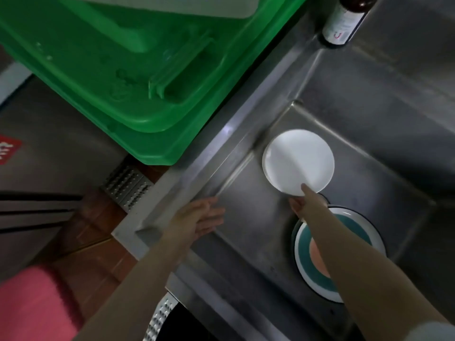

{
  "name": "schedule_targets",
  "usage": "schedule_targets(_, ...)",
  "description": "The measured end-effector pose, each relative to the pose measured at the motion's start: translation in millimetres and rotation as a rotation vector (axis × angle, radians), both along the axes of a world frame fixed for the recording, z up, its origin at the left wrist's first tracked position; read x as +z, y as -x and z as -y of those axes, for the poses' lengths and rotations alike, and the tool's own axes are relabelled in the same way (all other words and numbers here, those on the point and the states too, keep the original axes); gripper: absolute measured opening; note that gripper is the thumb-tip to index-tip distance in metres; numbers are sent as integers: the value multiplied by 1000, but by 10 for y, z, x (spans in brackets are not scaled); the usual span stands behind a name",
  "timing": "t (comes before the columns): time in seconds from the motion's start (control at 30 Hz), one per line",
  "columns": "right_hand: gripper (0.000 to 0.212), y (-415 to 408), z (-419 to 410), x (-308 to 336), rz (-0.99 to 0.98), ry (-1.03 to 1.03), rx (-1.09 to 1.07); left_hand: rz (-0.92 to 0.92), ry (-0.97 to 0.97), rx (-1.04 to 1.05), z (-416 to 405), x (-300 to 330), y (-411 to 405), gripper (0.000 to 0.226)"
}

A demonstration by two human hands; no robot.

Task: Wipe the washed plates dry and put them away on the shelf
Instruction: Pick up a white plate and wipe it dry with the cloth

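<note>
While our right hand (301, 203) is pinching the white plate (299, 161) in the sink (246, 217), our left hand (199, 217) is hovering beside it with fingers spread; next we are needing a cloth.

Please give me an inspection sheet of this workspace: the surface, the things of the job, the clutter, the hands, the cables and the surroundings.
Surface: steel sink, basin looks bare apart from the plates.
Job's things: white plate held over the basin, more white rims under it on the left; teal plate with a pink centre lies nearer, partly under the forearm.
Clutter: dark bottle on the sink's far edge.
Hands: right hand pinches the white plate's near rim; left hand open, fingers straight, above the sink's left edge.
Cables: nothing seen.
Surroundings: green plastic crate to the left of the sink; pink cloth at lower left. No shelf in view.
</note>
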State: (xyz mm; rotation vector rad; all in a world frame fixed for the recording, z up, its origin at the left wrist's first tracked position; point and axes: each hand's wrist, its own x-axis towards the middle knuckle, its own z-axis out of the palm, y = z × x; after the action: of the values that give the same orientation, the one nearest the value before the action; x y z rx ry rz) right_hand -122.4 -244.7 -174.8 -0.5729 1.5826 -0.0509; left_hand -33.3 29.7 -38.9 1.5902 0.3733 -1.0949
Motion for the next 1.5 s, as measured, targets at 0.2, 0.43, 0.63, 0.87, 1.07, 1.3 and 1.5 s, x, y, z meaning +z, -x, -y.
schedule_targets(0.2, 39, -32, 17, -199, -28, 24, -50, -6, -13, 29, 30, -53, -53, 24)
schedule_targets(0.43, 38, 110, 12, -285, 52, 0, -112, -6, -24, -5, 58, -100, -40, 25)
schedule_targets(0.63, 29, 185, 25, -257, 90, 16, -119, -4, -20, -12, 25, -109, -45, 27)
schedule_targets(0.87, 25, 259, 28, -127, 170, 83, -127, 0, -16, -40, -1, -58, -54, 27)
schedule_targets(1.07, 14, 360, -46, 186, 242, 242, 26, 57, 9, -137, -47, 49, -120, 27)
schedule_targets(1.3, 13, 471, -263, 997, 313, 539, 236, 265, 46, -341, -27, 243, -200, 19)
schedule_targets(1.5, 10, 669, -703, 1848, 341, 832, 336, 629, 33, -529, -101, 603, -353, 44)
